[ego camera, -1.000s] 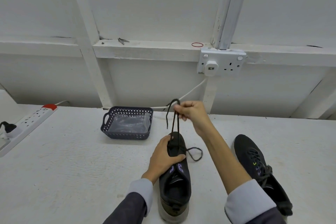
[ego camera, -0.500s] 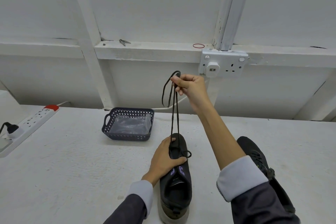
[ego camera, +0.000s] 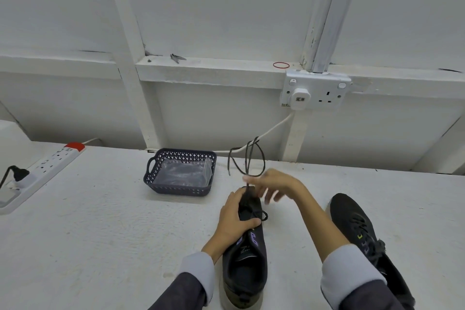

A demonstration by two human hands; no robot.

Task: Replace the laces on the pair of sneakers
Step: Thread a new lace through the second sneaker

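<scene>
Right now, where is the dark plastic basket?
In the head view, the basket sits toward the back of the table, left of centre, between the power strip and the sneaker that the left hand holds.

basket [ego camera: 180,185] behind-left of sneaker [ego camera: 245,262]; second sneaker [ego camera: 362,236] lies to its right.

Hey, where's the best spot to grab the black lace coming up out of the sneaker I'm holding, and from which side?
Probably pinch the lace on the upright stretch just above the toe of the sneaker, coming from the right. The left hand grips the sneaker's left side, and the loops higher up hang slack.
</scene>
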